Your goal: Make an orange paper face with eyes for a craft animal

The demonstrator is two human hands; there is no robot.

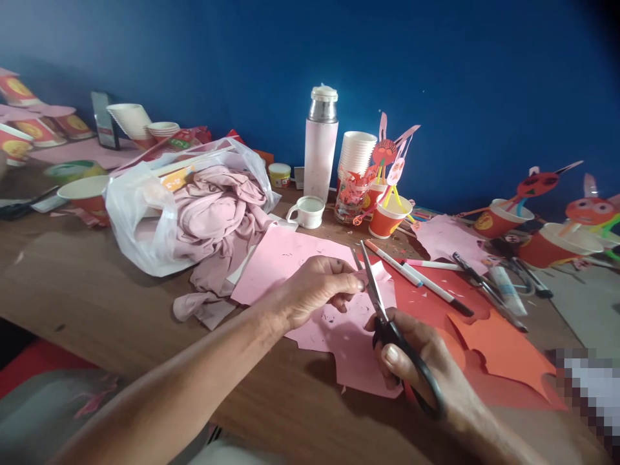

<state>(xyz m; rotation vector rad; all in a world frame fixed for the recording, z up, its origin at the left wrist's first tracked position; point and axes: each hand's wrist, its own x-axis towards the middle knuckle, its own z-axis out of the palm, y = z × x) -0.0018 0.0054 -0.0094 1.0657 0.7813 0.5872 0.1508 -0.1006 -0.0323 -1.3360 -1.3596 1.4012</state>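
Close together, curled hands (317, 287), scissors (386, 329) in right.

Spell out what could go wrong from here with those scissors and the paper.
The left hand pinches a small pink paper piece right beside the blades of the scissors in the right hand, so a slip might nick a fingertip.

The white mug stands uncovered close to the pink sheet; if knocked, any liquid inside could wet the paper.

Wht mug (310, 213) nr thermos (320, 152), plastic bag (138, 226) w/ pink cloth (217, 206) to L.
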